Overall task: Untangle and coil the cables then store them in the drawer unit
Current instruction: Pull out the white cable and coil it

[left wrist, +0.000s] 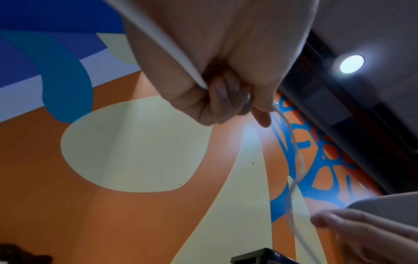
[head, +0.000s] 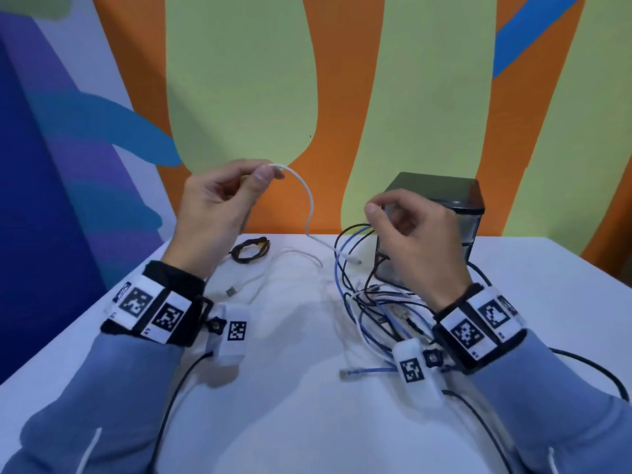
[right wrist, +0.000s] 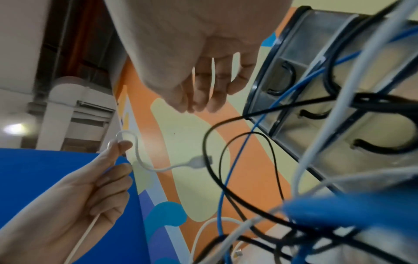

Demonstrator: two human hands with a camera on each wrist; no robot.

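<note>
White table (head: 307,388) lay nearest me, tangled cables (head: 376,309) by my right wrist. My left hand (head: 212,206) pinched a white cable (head: 309,200) aloft; my right hand (head: 417,241) held loops, fingers curled, before the drawer unit (head: 472,206).

Even, bright indoor light falls on the table (head: 307,422), with soft shadows near the arms. A ceiling lamp (left wrist: 351,64) flares in the left wrist view. Near cables (right wrist: 339,210) blur; wrist views bend at the edges.

White cable (head: 309,200), blue cable (head: 342,265) (black ones too), black drawer unit (head: 441,193), orange-green wall (head: 342,80).
</note>
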